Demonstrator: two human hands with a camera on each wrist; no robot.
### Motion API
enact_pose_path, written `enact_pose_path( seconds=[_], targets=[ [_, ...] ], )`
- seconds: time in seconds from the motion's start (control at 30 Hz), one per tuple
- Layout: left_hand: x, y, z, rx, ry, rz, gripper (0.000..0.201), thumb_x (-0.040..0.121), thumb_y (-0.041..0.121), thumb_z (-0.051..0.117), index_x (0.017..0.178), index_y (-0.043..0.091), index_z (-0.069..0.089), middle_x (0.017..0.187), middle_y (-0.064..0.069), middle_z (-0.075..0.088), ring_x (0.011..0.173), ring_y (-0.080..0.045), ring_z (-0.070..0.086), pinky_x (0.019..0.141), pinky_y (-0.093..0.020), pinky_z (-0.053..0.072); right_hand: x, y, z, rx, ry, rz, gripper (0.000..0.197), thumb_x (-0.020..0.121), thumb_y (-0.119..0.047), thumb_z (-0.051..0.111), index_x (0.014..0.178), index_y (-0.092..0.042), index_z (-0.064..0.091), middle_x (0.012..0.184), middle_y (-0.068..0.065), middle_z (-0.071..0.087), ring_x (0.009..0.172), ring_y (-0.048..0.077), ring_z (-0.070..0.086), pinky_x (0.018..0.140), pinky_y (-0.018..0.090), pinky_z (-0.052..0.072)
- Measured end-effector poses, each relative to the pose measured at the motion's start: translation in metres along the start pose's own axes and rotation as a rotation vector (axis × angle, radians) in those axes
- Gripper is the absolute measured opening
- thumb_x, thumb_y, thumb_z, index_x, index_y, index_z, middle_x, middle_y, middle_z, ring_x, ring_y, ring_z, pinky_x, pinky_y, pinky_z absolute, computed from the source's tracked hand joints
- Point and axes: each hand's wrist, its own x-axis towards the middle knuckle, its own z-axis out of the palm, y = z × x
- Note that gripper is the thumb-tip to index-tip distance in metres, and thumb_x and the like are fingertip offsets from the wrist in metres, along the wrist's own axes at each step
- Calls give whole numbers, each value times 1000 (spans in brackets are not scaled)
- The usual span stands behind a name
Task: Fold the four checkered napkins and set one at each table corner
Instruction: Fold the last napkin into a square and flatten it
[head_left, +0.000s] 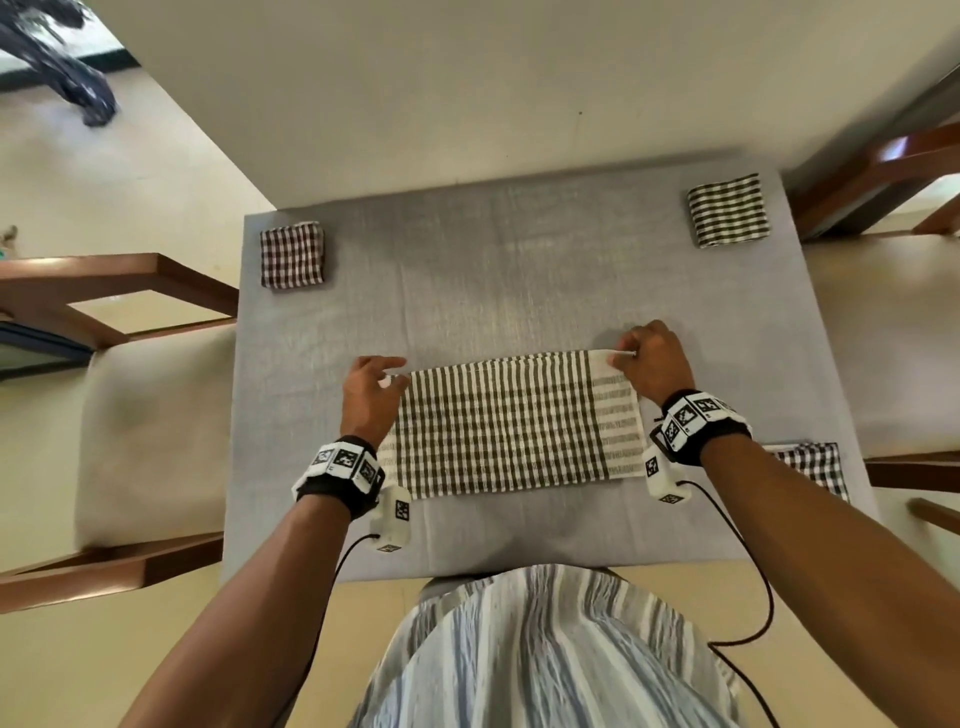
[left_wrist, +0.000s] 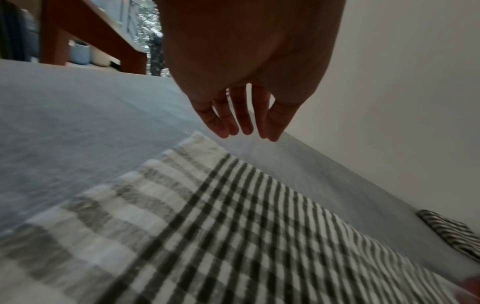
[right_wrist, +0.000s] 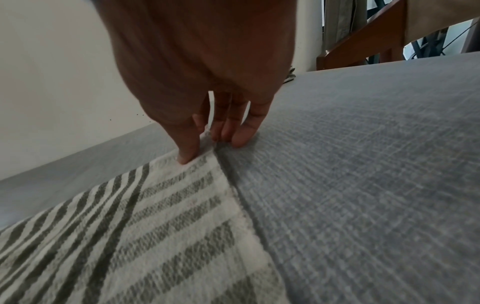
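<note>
A grey-and-white checkered napkin lies as a long flat rectangle on the near middle of the grey tablecloth. My right hand pinches its far right corner, thumb on top, fingertips at the edge against the cloth. My left hand hovers just over the far left corner with fingers straight and holds nothing. Folded napkins sit at three corners: a dark red check far left, a black stripe far right, and a black check near right, partly under my right forearm.
A cushioned wooden chair stands at the table's left side and another wooden chair at the right. A pale wall runs just beyond the far edge. My body is at the near edge, and cables hang from both wrist cameras.
</note>
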Motion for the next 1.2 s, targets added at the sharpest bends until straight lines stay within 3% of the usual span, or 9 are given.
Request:
enact_pose_path(
  seconds=[0.17, 0.37, 0.47, 0.53, 0.6, 0.73, 0.87, 1.07, 1.2],
  targets=[
    [-16, 44, 33, 41, -136, 162, 23, 91, 16, 66, 114, 16, 69, 121, 2, 57, 111, -15, 56, 99, -44, 50, -5, -9, -11, 118, -69, -27, 13, 85, -17, 72, 87, -19, 60, 91, 1, 64, 86, 20, 62, 70, 26, 42],
    [-32, 105, 65, 73, -298, 405, 29, 92, 25, 68, 120, 24, 67, 126, 5, 62, 119, -13, 55, 104, -43, 47, -35, -31, -36, 451, -113, -196, 23, 82, -7, 76, 92, -22, 62, 93, -4, 66, 85, 16, 66, 84, 43, 57],
    [-45, 140, 73, 99, -383, 484, 37, 91, 35, 67, 126, 25, 64, 132, 3, 62, 124, -9, 51, 105, -31, 44, -60, -51, -52, 612, -135, -237, 28, 81, -11, 79, 96, -25, 60, 95, -3, 67, 85, 16, 67, 83, 41, 59],
    [-52, 157, 73, 116, -443, 534, 37, 90, 37, 68, 124, 24, 66, 128, 4, 65, 116, -2, 54, 97, -17, 41, -78, -65, -62, 691, -119, -287, 28, 81, -20, 81, 98, -23, 59, 96, 1, 66, 85, 20, 68, 79, 36, 59],
    [-59, 167, 70, 119, -472, 571, 31, 89, 34, 70, 118, 22, 70, 118, 5, 70, 107, 0, 60, 92, -13, 41, -94, -77, -72, 719, -98, -334, 30, 82, -24, 80, 98, -22, 56, 96, 5, 63, 85, 24, 70, 78, 34, 59],
    [-70, 174, 55, 42, -460, 555, 22, 86, 29, 73, 106, 20, 75, 102, 8, 74, 94, 0, 66, 88, -20, 51, -117, -98, -88, 689, -37, -434, 30, 85, -16, 77, 98, -18, 50, 92, 3, 57, 81, 18, 68, 79, 24, 57],
    [-75, 184, 34, -55, -480, 568, 13, 83, 23, 77, 95, 19, 76, 93, 7, 75, 89, -6, 69, 90, -37, 55, -127, -114, -103, 675, -61, -473, 32, 85, -16, 76, 104, -19, 50, 98, 3, 61, 80, 16, 70, 77, 27, 59],
    [-64, 195, -13, -88, -301, 609, 14, 82, 24, 78, 94, 19, 76, 96, 10, 70, 87, -4, 63, 80, -26, 53, -117, -119, -125, 426, -176, -460, 24, 84, -17, 76, 95, -38, 68, 88, -12, 72, 79, 2, 66, 75, 21, 51],
    [-44, 208, -42, -177, -213, 586, 15, 78, 23, 82, 91, 18, 77, 95, 3, 72, 86, -16, 66, 81, -36, 56, -108, -124, -148, 263, -148, -492, 10, 87, -27, 72, 89, -36, 70, 85, -15, 70, 83, 5, 66, 79, 25, 52]
  ],
)
